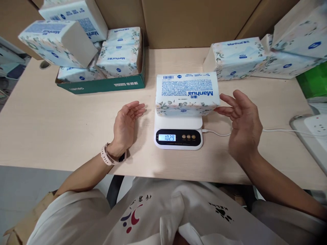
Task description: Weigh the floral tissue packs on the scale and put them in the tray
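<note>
A pack of tissues (187, 92) in printed plastic wrap lies across the white kitchen scale (178, 121), covering most of its platform. The lit display (167, 137) appears to read 102.9. To the left of the scale, my left hand (125, 126) rests on its edge on the table, fingers loosely curled and apart, holding nothing. My right hand (242, 124) is raised at the pack's right end, fingers spread. Its fingertips are close to the wrapper; whether they touch it I cannot tell.
A green carton (107, 87) with several tissue packs (119, 61) stands back left. More tissue packs (237, 58) are stacked back right. A white cable (218, 132) runs from the scale towards a power strip (315, 126). Cardboard (199, 23) stands behind the table.
</note>
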